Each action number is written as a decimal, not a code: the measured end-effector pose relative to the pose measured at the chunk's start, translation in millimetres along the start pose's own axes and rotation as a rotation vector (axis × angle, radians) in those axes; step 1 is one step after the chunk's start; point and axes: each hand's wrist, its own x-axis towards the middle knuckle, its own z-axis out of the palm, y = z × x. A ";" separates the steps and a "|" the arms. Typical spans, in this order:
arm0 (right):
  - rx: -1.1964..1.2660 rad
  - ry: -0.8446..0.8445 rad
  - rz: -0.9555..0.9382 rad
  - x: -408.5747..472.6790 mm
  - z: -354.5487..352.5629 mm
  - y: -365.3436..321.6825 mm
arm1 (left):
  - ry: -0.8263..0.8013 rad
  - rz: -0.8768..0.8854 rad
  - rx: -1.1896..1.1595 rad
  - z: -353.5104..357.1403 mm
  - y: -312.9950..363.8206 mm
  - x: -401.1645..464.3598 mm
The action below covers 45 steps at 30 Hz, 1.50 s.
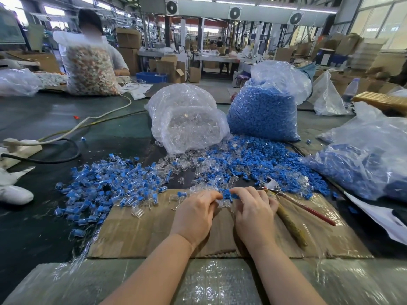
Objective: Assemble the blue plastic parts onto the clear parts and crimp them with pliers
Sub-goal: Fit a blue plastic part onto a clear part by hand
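Holding: left hand point(196, 213) pinches clear parts point(222, 202); right hand point(253, 213) pinches blue parts point(231, 195).
Pliers point(284, 198): just right of right hand, handles toward the person.

Both bare forearms reach forward, palms down. The left hand point(196, 213) and right hand point(253, 213) sit close together, fingers curled, fingertips nearly meeting in a pinching grip.

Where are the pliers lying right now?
In the head view, the pliers lie on the cardboard just right of the right hand, jaws toward the loose blue parts.
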 end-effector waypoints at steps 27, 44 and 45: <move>0.241 -0.113 -0.016 -4.3 -10.9 -0.3 | 0.102 -0.091 -0.088 -4.9 4.2 1.0; 0.647 -0.037 0.267 11.8 -24.4 3.3 | 0.225 -0.203 -0.313 -11.9 2.3 3.0; 0.668 -0.059 0.293 13.8 -28.5 3.3 | 0.237 -0.236 -0.344 -14.3 2.0 3.9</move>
